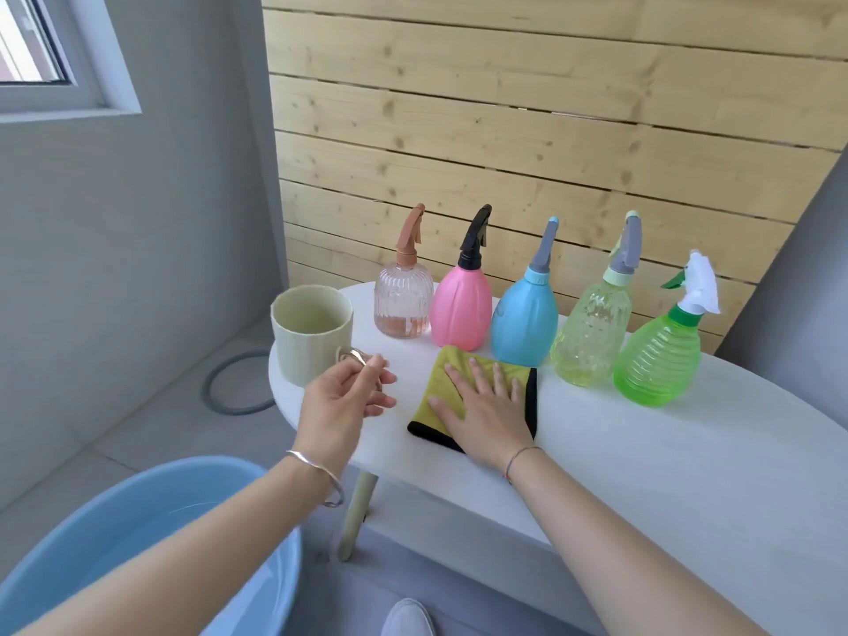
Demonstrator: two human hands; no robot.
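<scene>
A pale cream mug [308, 335] with a thin metal handle [352, 355] stands at the left end of the white table [642, 456]. My left hand [342, 406] is at that handle, thumb and curled fingers pinching the wire. My right hand [486, 413] lies flat, fingers spread, on a yellow cloth with a black edge [447, 387] near the table's front. Behind them stands a row of spray bottles: clear pink [404, 305], solid pink [460, 309], blue [524, 321], pale yellow-green [589, 332] and bright green [656, 360].
A light blue basin [114, 534] holding water sits on the floor at lower left. A grey hose ring [229, 383] lies on the tiled floor beyond the table. A wooden slat wall [504, 130] backs the table, and a table leg [358, 516] is below its left end.
</scene>
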